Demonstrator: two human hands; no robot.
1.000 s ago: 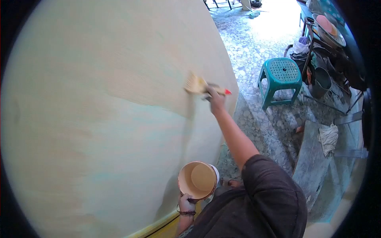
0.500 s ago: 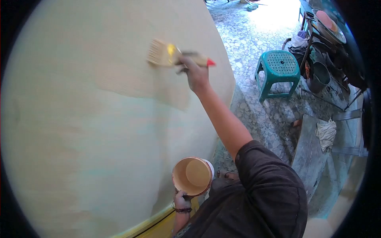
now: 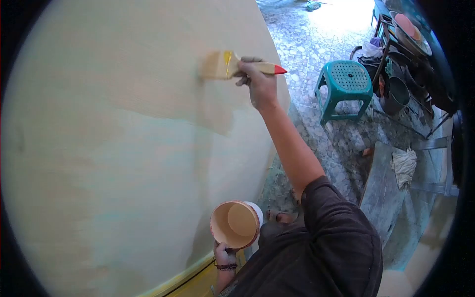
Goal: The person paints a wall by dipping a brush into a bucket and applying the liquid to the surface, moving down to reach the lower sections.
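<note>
My right hand (image 3: 256,79) grips a wide paintbrush (image 3: 269,68) by its pale wooden handle with a red tip. The bristles are against or close to the wall (image 3: 153,158) and slightly blurred. Beige paint covers the upper part of this wall, with a ragged lower edge over a paler greenish coat. Low down, my left hand (image 3: 225,253) is closed on the rim of a paint bucket (image 3: 217,220). The bucket is tilted toward me and has beige paint inside. Dark bracelets circle my left wrist.
A green plastic stool (image 3: 345,89) stands on the stone-patterned floor (image 3: 316,136) to the right. Beyond it are a dark bucket (image 3: 396,94) and a rack with basins (image 3: 413,34). Nearer, a wooden board (image 3: 378,185) carries a whitish cloth (image 3: 404,168). Yellow trim (image 3: 190,277) runs along the wall's bottom.
My right hand and the paintbrush have moved right across the wall. The bucket in my left hand has shifted slightly left and down in view.
</note>
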